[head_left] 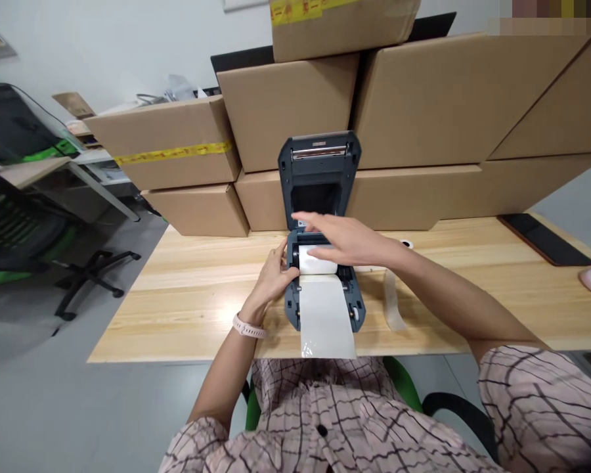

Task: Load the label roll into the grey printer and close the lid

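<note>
A dark grey label printer [291,314] stands on the wooden table with its lid [320,172] raised. Inside lies a white label roll [316,261], and its strip [326,315] runs forward over the printer's front to the table edge. My left hand [274,274] rests against the printer's left side, thumb on its rim, holding the body. Above the roll is my right hand [347,242], fingers spread and pointing left, its thumb over the roll; whether it touches is unclear.
Stacked cardboard boxes [290,115] line the table's back. Right of the printer lies a loose white strip [393,302]. A dark phone-like slab [544,238] is at the far right. An office chair [93,269] stands left of the table [177,309].
</note>
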`<state>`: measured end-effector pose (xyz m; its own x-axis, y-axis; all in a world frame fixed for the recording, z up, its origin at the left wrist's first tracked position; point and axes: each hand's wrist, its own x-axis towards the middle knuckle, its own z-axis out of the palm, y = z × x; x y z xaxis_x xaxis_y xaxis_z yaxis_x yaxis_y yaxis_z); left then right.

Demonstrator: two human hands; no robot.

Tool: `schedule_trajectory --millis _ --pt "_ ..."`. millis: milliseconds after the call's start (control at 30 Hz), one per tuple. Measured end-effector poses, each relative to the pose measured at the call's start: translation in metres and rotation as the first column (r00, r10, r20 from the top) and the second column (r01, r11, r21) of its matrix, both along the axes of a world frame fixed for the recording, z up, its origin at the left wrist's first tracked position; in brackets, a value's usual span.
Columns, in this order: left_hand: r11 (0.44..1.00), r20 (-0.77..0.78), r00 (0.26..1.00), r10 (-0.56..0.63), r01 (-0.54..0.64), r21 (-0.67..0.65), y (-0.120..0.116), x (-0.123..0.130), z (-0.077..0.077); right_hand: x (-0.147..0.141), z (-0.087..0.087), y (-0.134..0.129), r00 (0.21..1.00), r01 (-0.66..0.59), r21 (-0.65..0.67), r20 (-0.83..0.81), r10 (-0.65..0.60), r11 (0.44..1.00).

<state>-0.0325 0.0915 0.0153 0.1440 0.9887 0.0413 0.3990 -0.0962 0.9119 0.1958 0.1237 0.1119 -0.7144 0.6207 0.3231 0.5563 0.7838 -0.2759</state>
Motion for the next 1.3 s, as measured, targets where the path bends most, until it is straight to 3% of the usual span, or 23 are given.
schedule_trajectory --millis 67,167,333,433,567,667,733,867,967,1067,1300 --pt "0.999 -0.114 0.993 0.033 -0.034 -0.015 -0.001 -0.001 0.003 -0.001 -0.013 0.003 0.986 -0.010 -0.111 0.163 0.028 0.994" --pt "0.998 -0.136 0.991 0.009 -0.017 -0.056 -0.002 -0.001 0.005 -0.007 -0.028 0.015 0.949 0.004 -0.204 0.310 0.061 0.979" --pt "0.999 -0.100 0.995 -0.008 0.004 -0.041 -0.001 -0.001 0.002 -0.022 -0.037 0.030 0.931 0.017 -0.284 0.355 0.089 0.959" --pt "0.999 -0.090 0.996 -0.011 0.008 -0.036 -0.002 -0.001 0.003 -0.012 -0.024 0.032 0.963 -0.125 -0.340 0.185 0.196 0.932" --pt "0.999 -0.081 0.996 -0.037 0.034 -0.033 -0.005 0.000 0.007 0.034 0.016 0.024 0.934 -0.349 -0.377 -0.067 0.351 0.858" --pt "0.999 -0.095 0.995 -0.031 0.028 -0.031 -0.006 0.001 0.009 0.080 0.037 0.016 0.929 -0.362 -0.340 -0.208 0.306 0.868" --pt "0.999 -0.100 0.995 -0.023 0.021 -0.025 -0.007 0.002 0.010 0.107 0.038 0.013 0.937 -0.295 -0.368 -0.294 0.191 0.882" --pt "1.000 -0.084 0.996 -0.010 0.008 -0.023 -0.006 0.002 0.007 0.144 0.013 0.021 0.950 -0.051 -0.485 -0.294 -0.107 0.873" --pt "1.000 -0.067 0.998 0.004 -0.005 -0.016 -0.004 0.002 0.004 0.155 -0.011 0.036 0.946 0.102 -0.532 -0.211 -0.248 0.841" --pt "1.000 -0.053 0.999 0.012 -0.013 -0.006 -0.004 0.002 0.001 0.155 -0.032 0.052 0.939 0.171 -0.566 -0.153 -0.307 0.806" --pt "1.000 -0.026 1.000 0.001 -0.001 -0.004 -0.004 0.001 0.001 0.141 -0.070 0.075 0.942 0.139 -0.666 -0.140 -0.306 0.733"
